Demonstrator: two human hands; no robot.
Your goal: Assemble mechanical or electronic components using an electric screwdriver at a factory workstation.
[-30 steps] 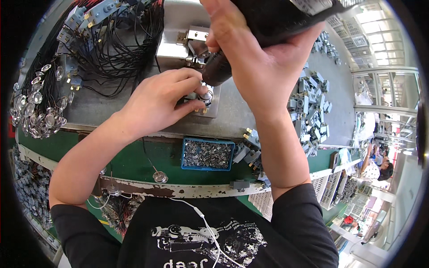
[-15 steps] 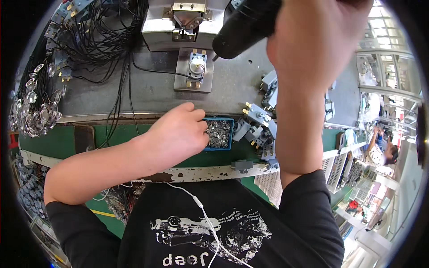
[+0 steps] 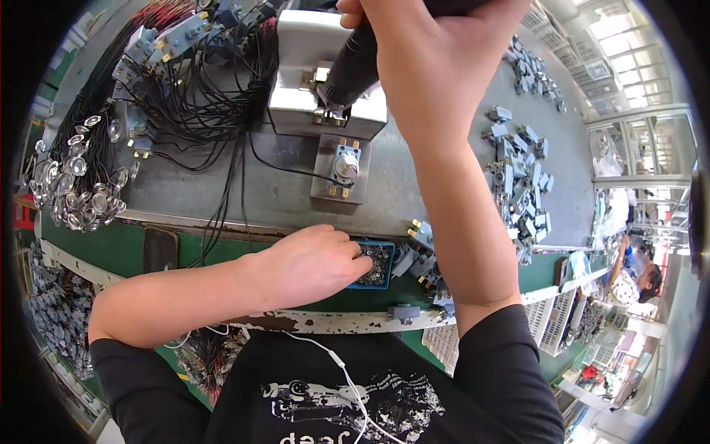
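My right hand [image 3: 436, 74] grips a black electric screwdriver [image 3: 350, 70]. The tool's lower end is at the mouth of a metal screw feeder [image 3: 296, 111]; the tip itself is hard to see. In front of the feeder, a grey-blue switch-like part [image 3: 345, 164] with brass terminals, a round silver centre and a black wire sits on a square metal fixture [image 3: 325, 201]. My left hand [image 3: 314, 263], fingers curled together, reaches the left side of a blue tray [image 3: 390, 274] of small metal pieces. What its fingertips pinch, if anything, is hidden.
Black wires [image 3: 240, 111] with silver discs [image 3: 74, 185] are heaped at the left. Loose grey-blue parts [image 3: 521, 177] lie right of my right forearm, and more sit beside the tray. A chipped white rail [image 3: 355, 323] edges the bench. A person [image 3: 629, 285] is far right.
My right hand has carried the screwdriver leftward, from beside the fixture to the feeder's mouth. My left hand stays by the tray, its fingers now further over it. The whole view has shifted.
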